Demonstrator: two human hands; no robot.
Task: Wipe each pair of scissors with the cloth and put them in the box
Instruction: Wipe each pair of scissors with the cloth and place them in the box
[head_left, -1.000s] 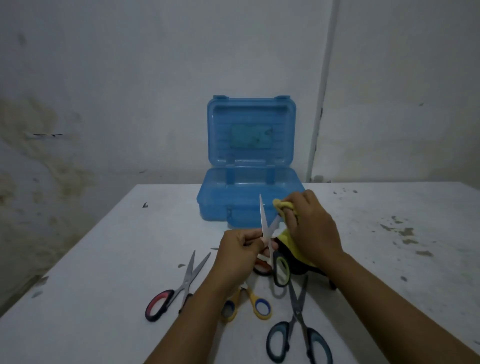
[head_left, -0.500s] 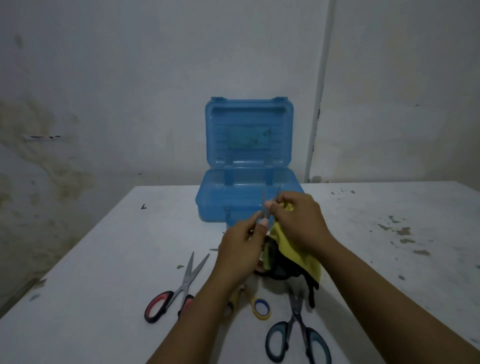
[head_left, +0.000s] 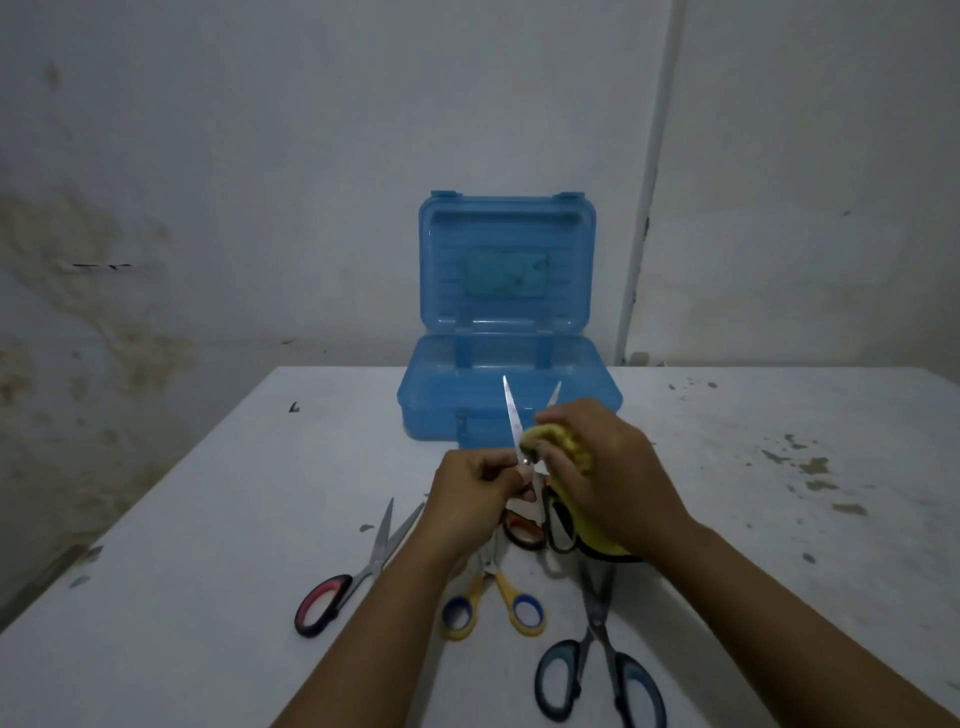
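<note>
Far left on the table (head_left: 182, 519), the red-and-black scissors (head_left: 358, 566) lie flat with blades slightly parted, pointing away, waiting their turn. Moving in, the left hand (head_left: 467, 499) is closed around the handle end of the held scissors (head_left: 514, 421), whose blades stand open in a V, tips pointing up and away toward the box (head_left: 509, 395). So the long axis runs from the left-hand grip straight out at the box, which sits just beyond the tips with its lid up. Below the hands, the yellow-handled scissors (head_left: 493, 603) lie flat with loops toward us. Now the right hand (head_left: 608, 467): it's clenched on the yellow cloth (head_left: 561, 441), pressing it around the right blade near the pivot, so that hand is nearer the steel. The bare blades look pale and thin; one loop shows orange-red, the other black. Near right, the blue-and-black scissors (head_left: 602, 660) lie untouched.
</note>
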